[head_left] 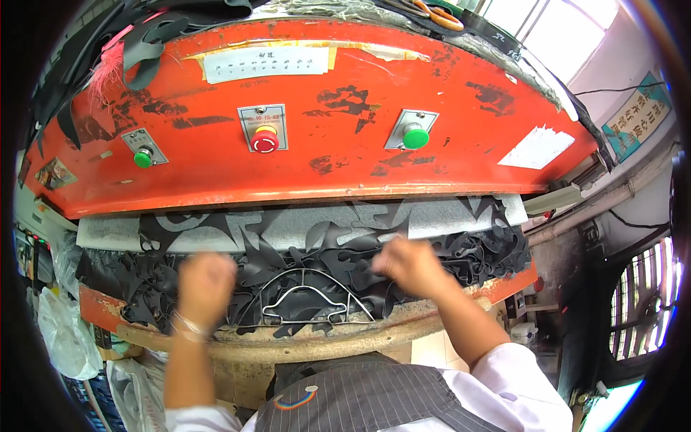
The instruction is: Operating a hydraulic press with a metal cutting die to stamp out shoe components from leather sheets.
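My left hand (208, 282) is curled and blurred by motion, above the left part of a heap of black scraps. Also blurred, with its fingers drawn in, my right hand (409, 266) is over the right part of the heap. What either hand holds, if anything, I cannot make out. Between and beyond them stretches a thin black sheet with cut-out holes (277, 229), partly over a pale grey board (115, 232). Nearer to me, a metal cutting die (303, 290) with a curved outline lies on the black scraps (475, 253).
A red machine beam (345, 162) spans the far side, with a red stop button (264, 140), a green button (415, 137) and another green button (144, 158). Scissors (443, 17) and black strips (147, 50) lie on top. Plastic bags (68, 335) hang at left.
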Motion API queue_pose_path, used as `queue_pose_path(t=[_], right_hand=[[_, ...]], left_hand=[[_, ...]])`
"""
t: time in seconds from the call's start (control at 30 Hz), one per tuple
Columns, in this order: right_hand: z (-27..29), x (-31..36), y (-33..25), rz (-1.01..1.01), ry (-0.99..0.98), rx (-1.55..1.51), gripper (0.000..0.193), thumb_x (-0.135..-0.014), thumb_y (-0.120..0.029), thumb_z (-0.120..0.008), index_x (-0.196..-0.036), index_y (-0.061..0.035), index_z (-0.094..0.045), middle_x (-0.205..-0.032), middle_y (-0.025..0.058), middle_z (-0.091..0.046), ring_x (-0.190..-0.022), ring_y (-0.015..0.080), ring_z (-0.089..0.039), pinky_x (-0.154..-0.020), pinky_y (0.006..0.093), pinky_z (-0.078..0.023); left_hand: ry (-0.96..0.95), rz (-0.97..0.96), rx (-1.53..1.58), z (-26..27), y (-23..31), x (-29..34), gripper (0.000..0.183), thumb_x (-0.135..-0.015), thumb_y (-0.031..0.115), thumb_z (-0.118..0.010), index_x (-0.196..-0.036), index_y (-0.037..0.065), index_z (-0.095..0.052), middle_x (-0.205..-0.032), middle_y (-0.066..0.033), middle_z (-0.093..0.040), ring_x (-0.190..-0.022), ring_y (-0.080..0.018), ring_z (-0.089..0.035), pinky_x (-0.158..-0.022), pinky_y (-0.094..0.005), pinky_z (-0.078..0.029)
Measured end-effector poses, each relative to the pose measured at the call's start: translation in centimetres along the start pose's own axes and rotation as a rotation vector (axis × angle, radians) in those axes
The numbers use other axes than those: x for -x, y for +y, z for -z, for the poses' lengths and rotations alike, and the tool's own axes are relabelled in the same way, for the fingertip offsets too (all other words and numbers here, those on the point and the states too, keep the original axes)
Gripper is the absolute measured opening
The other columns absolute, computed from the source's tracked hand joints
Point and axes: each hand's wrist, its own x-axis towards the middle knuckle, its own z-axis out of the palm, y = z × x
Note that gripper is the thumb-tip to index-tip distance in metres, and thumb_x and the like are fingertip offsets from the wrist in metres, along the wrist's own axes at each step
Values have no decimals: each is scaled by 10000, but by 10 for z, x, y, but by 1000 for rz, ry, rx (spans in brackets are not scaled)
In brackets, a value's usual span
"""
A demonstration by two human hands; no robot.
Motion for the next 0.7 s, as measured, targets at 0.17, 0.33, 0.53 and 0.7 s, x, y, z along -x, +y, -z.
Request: queue_pose_path(t=[0.17,0.33,0.53,0.7], right_hand=[[-39,107,-6,145,-408,152,528,-767,-524,-675,-964,-34,-656,-863,145,-644,-914,326,-610,-791,415,-490],[-47,106,-6,124,-340,204,534,-762,-521,-678,-977,-32,-659,-894,151,-647,-915,335,-612,-788,422,-490],[-22,-4,-5,1,-164,105,434,-831,-430,-640,-994,-28,-651,-948,176,-640,-939,358,-610,-794,450,-487],[-55,-119,60,-150,241,309,583,-795,-414,-699,-1136,39,-562,-1129,216,-578,-1096,372,-530,-928,420,-451]], left_hand=[[-353,-21,20,-47,43,136,126,-775,190,-703,-810,73,-673,-777,-96,-646,-691,-286,-610,-657,-391,-514],[-92,-9,-85,-77,55,153,208,-731,169,-706,-886,40,-658,-874,-89,-629,-805,-298,-564,-736,-397,-450],[-13,1,-102,-90,54,147,162,-688,138,-696,-816,50,-650,-794,-81,-608,-751,-292,-541,-698,-391,-428],[-74,-17,-102,-89,47,132,107,-671,123,-705,-673,73,-610,-692,-54,-580,-683,-280,-528,-651,-384,-417]])
